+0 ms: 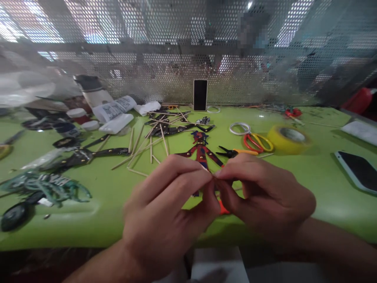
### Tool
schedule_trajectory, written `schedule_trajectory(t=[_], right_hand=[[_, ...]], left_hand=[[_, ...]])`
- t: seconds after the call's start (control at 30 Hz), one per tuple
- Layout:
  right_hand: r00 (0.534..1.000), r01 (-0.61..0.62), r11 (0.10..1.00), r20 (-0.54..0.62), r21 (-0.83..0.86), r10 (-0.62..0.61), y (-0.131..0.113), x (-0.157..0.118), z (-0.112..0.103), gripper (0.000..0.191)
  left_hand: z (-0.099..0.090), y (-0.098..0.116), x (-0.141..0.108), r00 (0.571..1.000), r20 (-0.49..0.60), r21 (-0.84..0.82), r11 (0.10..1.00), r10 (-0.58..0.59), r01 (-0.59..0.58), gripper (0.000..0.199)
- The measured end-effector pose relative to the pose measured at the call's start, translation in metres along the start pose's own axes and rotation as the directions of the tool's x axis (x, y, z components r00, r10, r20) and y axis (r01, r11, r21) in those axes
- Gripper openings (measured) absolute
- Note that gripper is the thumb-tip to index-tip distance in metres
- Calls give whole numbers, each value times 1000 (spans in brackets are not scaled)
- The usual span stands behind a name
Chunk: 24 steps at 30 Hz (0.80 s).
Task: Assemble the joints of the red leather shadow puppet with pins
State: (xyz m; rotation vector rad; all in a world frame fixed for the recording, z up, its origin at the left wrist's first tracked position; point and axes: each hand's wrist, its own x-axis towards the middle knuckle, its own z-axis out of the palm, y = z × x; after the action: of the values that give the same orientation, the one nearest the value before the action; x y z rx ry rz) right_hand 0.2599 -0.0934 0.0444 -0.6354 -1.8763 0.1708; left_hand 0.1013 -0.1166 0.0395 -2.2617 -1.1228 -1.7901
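My left hand [173,200] and my right hand [262,192] meet at the middle, fingertips pinched together. Whatever lies between them is too small to make out. Just behind the fingers, a flat red and dark blue jointed figure [201,152] with brass-coloured studs lies on the green table [112,208]; my hands hide its lower part. Pliers with orange handles [245,151] rest right of the figure, beyond my right hand. A bright red-orange piece [224,207] shows below, between the hands.
Thin wooden sticks [151,149] and black jointed pieces [85,156] lie left and behind. Scissors [259,142], yellow tape [288,138] and a phone [357,171] are on the right. Another phone [200,95] stands upright against the perforated screen. Green strings [50,186] lie at left.
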Motion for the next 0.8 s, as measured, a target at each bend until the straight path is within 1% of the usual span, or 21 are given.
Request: schedule_trajectory(t=[0.13,0.27,0.43,0.5,0.57,0.67,0.8], right_hand=[[999,-8,1000,-37,-5,8,-1,0,-2,20],[1000,-12,1000,-26,-4,12,-2,1,-5,18],[999,-23,1000,-40,13,24,0,0,-4,20],[999,-29,999,-37,32,30,1,0,-3,20],[999,-36,998,-19,57,37,2,0,-3,20],[999,-39,995,7,88,39,5,0,-3,21],[1000,-13,994,29,104,10,8,0,-5,22]], left_hand=[[3,3,3,999,-5,-52,997,-49,49,16],[9,5,1,994,-42,-75,992,-104,101,18],[10,7,-3,991,-58,-115,986,-124,117,18],[9,7,-3,990,-48,-109,986,-134,128,19],[8,7,-3,992,-33,-86,989,-123,120,20],[6,6,-3,998,-25,-27,998,-63,62,21],[5,4,-2,1000,-11,47,999,-7,8,22]])
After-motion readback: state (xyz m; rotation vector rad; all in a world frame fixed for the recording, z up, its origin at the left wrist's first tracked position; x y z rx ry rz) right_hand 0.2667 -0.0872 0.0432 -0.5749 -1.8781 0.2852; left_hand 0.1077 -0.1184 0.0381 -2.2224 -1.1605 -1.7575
